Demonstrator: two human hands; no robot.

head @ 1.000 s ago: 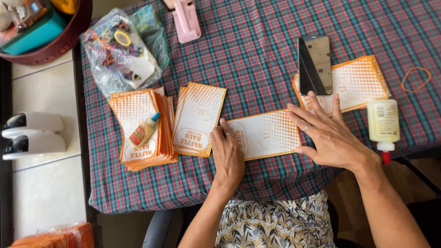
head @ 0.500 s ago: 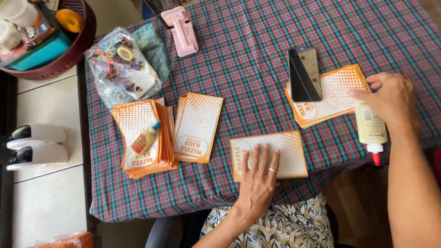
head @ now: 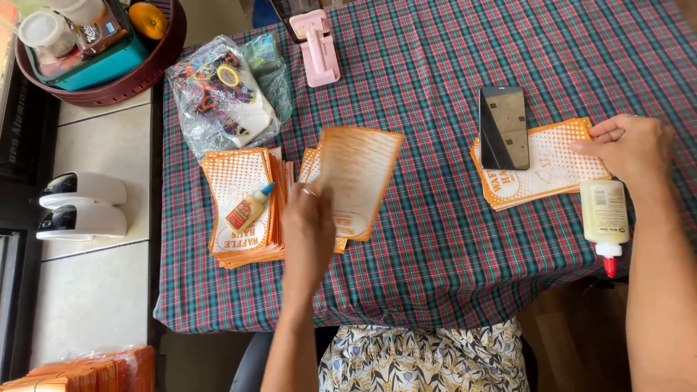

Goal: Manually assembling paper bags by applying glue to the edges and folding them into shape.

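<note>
Left hand (head: 308, 232) pinches one orange-and-white printed sheet (head: 357, 181), fingers closed on its lower edge, sheet lifted and tilted above the table's middle-left, over a small stack (head: 314, 168) of the same sheets. Held up by one edge, probably so it clears the stack below.

Right hand (head: 630, 149) rests at the table's right edge, fingers curled narrow, tips on the right end of another orange sheet pile (head: 552, 167); looks like it pins the pile flat. Whether it grips a sheet, cannot tell. A black phone (head: 502, 127) lies face up across that pile's left end, acting as a weight. Just below the hand, a pale glue bottle (head: 604, 218) lies on its side, red tip pointing to the near edge.

Left of the held sheet: thicker orange stack (head: 239, 207) near the table's left edge, a small glue bottle (head: 248, 209) with red label and blue cap lying on it. Behind it, a clear plastic bag (head: 221, 94) of mixed colourful bits. Pink stapler-like tool (head: 319, 47) at the far edge. Plaid cloth (head: 435, 276) covers the table. Off the table, far left corner: round dark-red basket (head: 138, 76) with tubs.
</note>
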